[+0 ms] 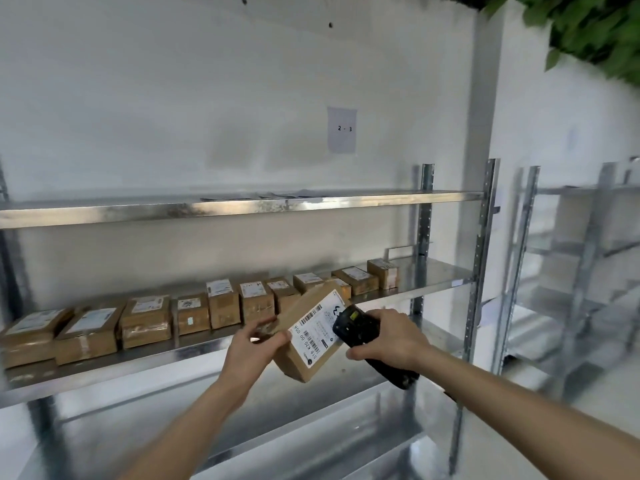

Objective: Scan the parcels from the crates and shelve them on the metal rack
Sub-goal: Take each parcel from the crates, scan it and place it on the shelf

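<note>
Head view, facing a metal rack (pixel 479 271) against a white wall.

Left hand (pixel 251 344) raised in front of the middle shelf (pixel 433 282), fingers and thumb closed on the left end of a brown parcel (pixel 311 332). Parcel tilted, white label (pixel 317 329) turned up toward the camera, barcodes and "516 K20 00 056" readable on it. Parcel in the air, just in front of the shelf edge, not resting on anything.

Right hand (pixel 388 336) wrapped around a black scanner (pixel 360 336), fingers closed on its body. Scanner head just beside the parcel's right edge, over the label's corner; handle slanting down and right below the hand.

Behind, a row of boxes (pixel 221 306) on the middle shelf, side by side from the far left to near the right post, each with a white label on top. Right end of that shelf bare. Top shelf (pixel 242 207) with some flat papers, hard to make out.

On the wall above, a sheet (pixel 342 129) marked "2 - 3". Green leaves (pixel 595 29) in the top right corner. A second rack (pixel 585 244) to the right, blurred.
</note>
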